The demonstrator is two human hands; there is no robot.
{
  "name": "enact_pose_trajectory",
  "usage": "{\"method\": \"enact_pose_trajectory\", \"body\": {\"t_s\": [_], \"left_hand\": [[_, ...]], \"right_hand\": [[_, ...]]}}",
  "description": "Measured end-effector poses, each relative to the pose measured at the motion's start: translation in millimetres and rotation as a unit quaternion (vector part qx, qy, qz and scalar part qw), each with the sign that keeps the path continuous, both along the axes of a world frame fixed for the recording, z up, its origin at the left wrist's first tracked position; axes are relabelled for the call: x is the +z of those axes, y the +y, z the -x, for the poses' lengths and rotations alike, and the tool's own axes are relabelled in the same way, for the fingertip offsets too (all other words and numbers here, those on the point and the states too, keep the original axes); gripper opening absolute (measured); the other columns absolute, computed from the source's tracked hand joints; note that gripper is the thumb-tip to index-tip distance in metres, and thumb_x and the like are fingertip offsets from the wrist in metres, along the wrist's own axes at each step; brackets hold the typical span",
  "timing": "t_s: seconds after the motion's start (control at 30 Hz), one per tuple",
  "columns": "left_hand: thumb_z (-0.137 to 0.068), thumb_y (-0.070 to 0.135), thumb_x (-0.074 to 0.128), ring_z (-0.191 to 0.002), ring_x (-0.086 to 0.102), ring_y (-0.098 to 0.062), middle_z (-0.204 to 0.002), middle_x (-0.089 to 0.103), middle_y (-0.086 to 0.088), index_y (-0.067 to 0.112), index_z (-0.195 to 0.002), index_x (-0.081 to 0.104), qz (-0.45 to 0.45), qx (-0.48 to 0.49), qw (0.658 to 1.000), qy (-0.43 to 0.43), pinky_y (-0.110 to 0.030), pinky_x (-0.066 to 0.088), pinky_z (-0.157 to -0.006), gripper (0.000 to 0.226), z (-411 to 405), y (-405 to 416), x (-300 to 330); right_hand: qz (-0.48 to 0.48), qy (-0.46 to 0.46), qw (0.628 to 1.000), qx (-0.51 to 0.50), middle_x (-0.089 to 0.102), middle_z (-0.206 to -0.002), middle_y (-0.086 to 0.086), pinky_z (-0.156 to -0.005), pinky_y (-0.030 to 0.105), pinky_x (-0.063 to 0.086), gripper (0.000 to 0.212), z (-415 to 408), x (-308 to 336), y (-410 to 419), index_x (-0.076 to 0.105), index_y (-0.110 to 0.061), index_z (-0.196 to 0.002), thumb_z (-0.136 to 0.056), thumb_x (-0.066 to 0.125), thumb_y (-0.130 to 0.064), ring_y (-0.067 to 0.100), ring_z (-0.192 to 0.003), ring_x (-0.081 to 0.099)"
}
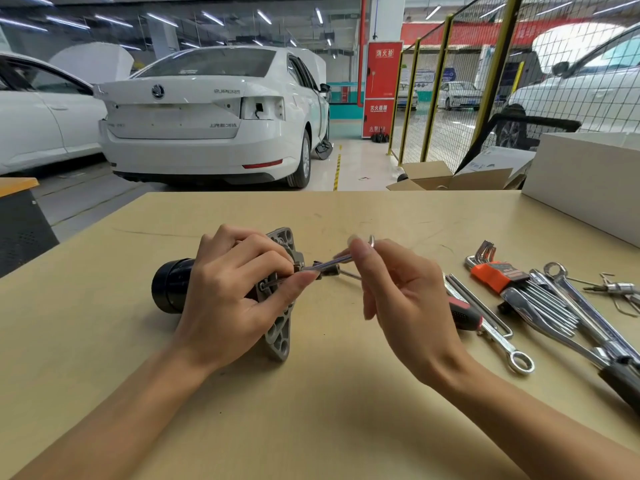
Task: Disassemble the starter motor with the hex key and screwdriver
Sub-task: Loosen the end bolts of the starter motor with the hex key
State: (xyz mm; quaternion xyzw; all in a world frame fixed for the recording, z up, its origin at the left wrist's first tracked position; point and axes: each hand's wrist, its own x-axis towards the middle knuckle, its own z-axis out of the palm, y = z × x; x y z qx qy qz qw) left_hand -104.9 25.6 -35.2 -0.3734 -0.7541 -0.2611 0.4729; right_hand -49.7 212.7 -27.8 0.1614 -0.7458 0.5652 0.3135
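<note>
The starter motor (171,289) lies on its side on the tan table (311,410), its black round body pointing left and its grey cast flange (280,341) facing right. My left hand (232,292) grips the motor at the flange, thumb reaching toward the shaft end. A silver hex key (334,261) runs from the flange area up and right to my right hand (398,296), which pinches its bent end between thumb and fingertips. A screwdriver with a red and black handle (464,315) lies on the table just right of my right hand, partly hidden by it.
To the right lie a hex key set in an orange holder (495,275), several chrome spanners (568,306), a ring spanner (519,362) and a small socket piece (620,289). A white box (588,174) stands at the back right corner. A white car (214,116) and wire fence (467,98) are beyond the table.
</note>
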Motion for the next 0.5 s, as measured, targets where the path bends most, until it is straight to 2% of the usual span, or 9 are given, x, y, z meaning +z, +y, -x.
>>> {"method": "enact_pose_trajectory", "body": {"t_s": [0.07,0.23,0.3,0.4,0.5], "left_hand": [[-0.089,0.040,0.066,-0.086,0.059,-0.026,-0.082,0.071,0.003,0.008,-0.070,0.073,0.004,0.004,1.000,0.002,-0.050,0.045,-0.074,0.038,0.6,-0.1,-0.1],[-0.089,0.041,0.065,-0.088,0.059,-0.025,-0.083,0.071,0.003,0.009,-0.072,0.075,0.007,0.006,1.000,0.002,-0.051,0.044,-0.074,0.038,1.8,-0.8,-1.0],[-0.090,0.040,0.065,-0.088,0.058,-0.024,-0.082,0.071,0.003,0.010,-0.074,0.076,0.005,0.002,1.000,0.002,-0.051,0.044,-0.074,0.036,1.7,-0.7,-1.1],[-0.091,0.039,0.063,-0.088,0.058,-0.024,-0.082,0.071,0.003,0.010,-0.073,0.076,0.005,0.003,1.000,0.005,-0.052,0.044,-0.073,0.036,1.7,0.3,-1.3],[-0.091,0.038,0.063,-0.087,0.059,-0.025,-0.082,0.072,0.003,0.010,-0.071,0.076,0.005,0.008,1.000,0.010,-0.053,0.043,-0.073,0.037,1.8,0.5,-2.0]], "right_hand": [[-0.008,0.003,1.000,0.012,0.043,-0.055,0.009,-0.051,0.049,0.036,0.057,-0.1,-1.8,0.5,0.064,0.002,-0.081,-0.094,0.045,-0.050,0.033,-0.053,0.043],[-0.034,0.027,0.999,0.028,0.041,-0.052,-0.007,-0.045,0.048,0.036,0.036,0.4,-3.4,-0.1,0.063,-0.010,-0.096,-0.100,0.042,-0.039,0.021,-0.045,0.040],[-0.044,0.034,0.998,0.029,0.040,-0.052,-0.007,-0.044,0.048,0.036,0.031,1.4,-5.2,-0.1,0.062,-0.011,-0.101,-0.102,0.042,-0.034,0.019,-0.043,0.039],[-0.041,0.048,0.997,0.037,0.042,-0.052,0.001,-0.043,0.044,0.035,0.021,-0.5,-4.6,-0.8,0.062,-0.012,-0.101,-0.103,0.047,-0.027,0.021,-0.043,0.039],[-0.018,0.085,0.994,0.062,0.040,-0.049,0.001,-0.041,0.035,0.032,0.023,-4.8,-1.9,-1.6,0.064,-0.014,-0.090,-0.099,0.051,-0.031,0.018,-0.041,0.037]]}}
